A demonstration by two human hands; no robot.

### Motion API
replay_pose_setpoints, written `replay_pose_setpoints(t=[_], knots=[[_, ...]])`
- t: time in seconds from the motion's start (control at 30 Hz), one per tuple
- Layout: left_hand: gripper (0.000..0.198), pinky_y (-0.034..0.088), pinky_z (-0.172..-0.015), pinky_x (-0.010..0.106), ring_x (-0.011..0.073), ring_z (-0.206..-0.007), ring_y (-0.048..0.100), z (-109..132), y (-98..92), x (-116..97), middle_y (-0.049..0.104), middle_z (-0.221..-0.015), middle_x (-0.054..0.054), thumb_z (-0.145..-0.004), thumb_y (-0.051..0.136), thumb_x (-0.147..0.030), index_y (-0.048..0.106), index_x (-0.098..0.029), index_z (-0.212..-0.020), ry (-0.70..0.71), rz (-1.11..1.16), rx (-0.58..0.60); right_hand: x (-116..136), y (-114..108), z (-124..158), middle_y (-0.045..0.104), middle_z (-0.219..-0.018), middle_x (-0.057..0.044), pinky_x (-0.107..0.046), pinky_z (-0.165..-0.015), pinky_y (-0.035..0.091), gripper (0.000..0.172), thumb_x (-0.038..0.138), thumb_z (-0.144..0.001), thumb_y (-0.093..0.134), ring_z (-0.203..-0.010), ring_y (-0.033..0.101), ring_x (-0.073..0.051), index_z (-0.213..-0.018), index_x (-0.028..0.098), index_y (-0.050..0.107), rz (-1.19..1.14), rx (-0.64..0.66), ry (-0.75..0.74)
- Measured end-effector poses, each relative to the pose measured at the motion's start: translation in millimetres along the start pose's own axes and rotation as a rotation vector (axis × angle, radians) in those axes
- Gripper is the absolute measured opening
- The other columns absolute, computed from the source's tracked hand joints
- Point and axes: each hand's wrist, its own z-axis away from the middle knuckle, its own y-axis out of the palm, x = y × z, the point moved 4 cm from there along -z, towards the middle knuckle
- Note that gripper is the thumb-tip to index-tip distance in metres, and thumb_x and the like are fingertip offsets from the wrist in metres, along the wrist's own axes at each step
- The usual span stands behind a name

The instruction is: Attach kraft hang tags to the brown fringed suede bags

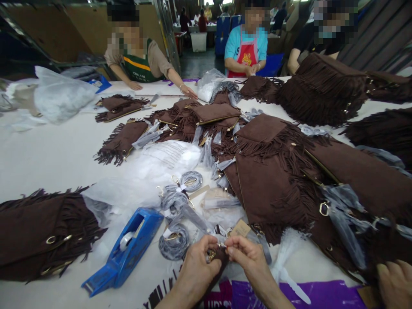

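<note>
At the near middle of the table my left hand [204, 259] is closed, with gold-coloured metal fittings [210, 256] and dark brown suede [219, 262] partly showing beneath its fingers. My right hand [246, 256] is pinched, its fingertips meeting the left ones over a small shiny piece [222, 245] too small to name. Just beyond the hands lies a kraft-brown tag [240, 229]. Left of them are coiled straps wrapped in grey plastic [174, 242], with gold clips. Brown fringed bags [267, 189] are heaped ahead and to the right.
A blue tape dispenser [124, 253] stands at left, beside another fringed bag [32, 236]. White plastic fasteners [289, 257] and purple plastic [299, 294] lie at the near right. Another person's hand [395, 283] rests at the right edge. Several people work across the table [64, 159].
</note>
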Motion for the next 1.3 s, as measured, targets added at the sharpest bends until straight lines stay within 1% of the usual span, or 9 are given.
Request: replay_pose_setpoints(t=[0.23, 0.3, 0.37, 0.5, 0.6, 0.87, 1.07, 1.2, 1.3], knots=[[0.026, 0.042, -0.071, 0.027, 0.0205, -0.080, 0.062, 2, 0.2, -3, 0.068, -0.085, 0.005, -0.066, 0.055, -0.021, 0.057, -0.016, -0.092, 0.020, -0.034, 0.018, -5, 1, 0, 0.059, -0.060, 0.002, -0.024, -0.056, 0.041, 0.013, 0.028, -0.070, 0.063, -0.056, 0.053, -0.013, -0.075, 0.017, 0.066, -0.013, 0.014, -0.003], [0.021, 0.041, -0.067, 0.027, 0.0198, -0.075, 0.060, 1, -2.3, -4, 0.067, -0.077, 0.003, -0.074, 0.049, -0.030, 0.059, -0.016, -0.087, 0.033, -0.034, 0.008, -7, 1, 0, 0.059, -0.061, 0.001, -0.024, -0.056, 0.042, 0.014, 0.029, -0.071, 0.061, -0.057, 0.053, -0.014, -0.075, 0.017, 0.065, 0.010, 0.023, -0.012], [0.025, 0.039, -0.062, 0.026, 0.0179, -0.067, 0.057, -1, -4.9, -3, 0.063, -0.068, 0.001, -0.078, 0.041, -0.034, 0.060, -0.017, -0.080, 0.035, -0.027, -0.021, -9, 1, -1, 0.059, -0.060, 0.001, -0.024, -0.056, 0.042, 0.015, 0.030, -0.072, 0.060, -0.057, 0.053, -0.014, -0.075, 0.016, 0.065, 0.032, 0.035, -0.011], [0.016, 0.028, -0.046, 0.021, 0.0109, -0.045, 0.040, -7, -2.7, 4, 0.047, -0.049, -0.006, -0.069, 0.045, -0.032, 0.052, -0.017, -0.070, -0.048, 0.071, -0.031, -10, 1, 0, 0.059, -0.061, 0.001, -0.024, -0.056, 0.042, 0.015, 0.030, -0.072, 0.059, -0.058, 0.054, -0.015, -0.075, 0.017, 0.065, 0.082, 0.032, -0.013], [0.015, 0.021, -0.042, 0.020, 0.0088, -0.040, 0.032, -11, 1.2, 7, 0.040, -0.043, -0.008, -0.063, 0.046, -0.033, 0.048, -0.018, -0.066, -0.096, 0.128, -0.012, -9, 2, 1, 0.058, -0.061, 0.001, -0.025, -0.056, 0.042, 0.015, 0.030, -0.073, 0.057, -0.058, 0.054, -0.015, -0.075, 0.017, 0.064, 0.114, 0.023, -0.017], [0.024, 0.022, -0.045, 0.022, 0.0103, -0.046, 0.035, -17, -0.8, 3, 0.040, -0.042, -0.005, -0.057, 0.052, -0.036, 0.049, -0.017, -0.043, -0.129, 0.024, -0.042, -7, 2, 1, 0.057, -0.059, 0.002, -0.024, -0.055, 0.042, 0.016, 0.031, -0.075, 0.054, -0.057, 0.054, -0.015, -0.075, 0.017, 0.063, 0.165, 0.046, -0.047], [0.017, 0.026, -0.049, 0.023, 0.0115, -0.048, 0.038, -15, 0.0, 2, 0.042, -0.045, -0.005, -0.058, 0.050, -0.033, 0.047, -0.018, -0.049, -0.130, 0.045, -0.055, -3, 1, 2, 0.059, -0.061, 0.000, -0.025, -0.056, 0.042, 0.018, 0.031, -0.077, 0.052, -0.058, 0.055, -0.016, -0.077, 0.017, 0.063, 0.258, 0.051, -0.078], [0.020, 0.034, -0.057, 0.025, 0.0160, -0.058, 0.049, -7, -6.6, 2, 0.051, -0.054, -0.001, -0.070, 0.043, -0.033, 0.049, -0.019, -0.057, -0.007, -0.037, -0.176, 7, -2, 3, 0.062, -0.066, -0.002, -0.025, -0.058, 0.043, 0.020, 0.032, -0.079, 0.050, -0.063, 0.057, -0.017, -0.079, 0.016, 0.062, 0.361, 0.044, -0.113], [0.026, 0.035, -0.052, 0.026, 0.0156, -0.049, 0.048, -1, -9.7, 6, 0.050, -0.049, -0.002, -0.076, 0.038, -0.038, 0.049, -0.020, -0.062, -0.034, 0.001, -0.269, 16, -2, 3, 0.062, -0.068, -0.002, -0.026, -0.059, 0.043, 0.019, 0.030, -0.081, 0.047, -0.064, 0.057, -0.017, -0.079, 0.018, 0.061, 0.434, 0.028, -0.156]])
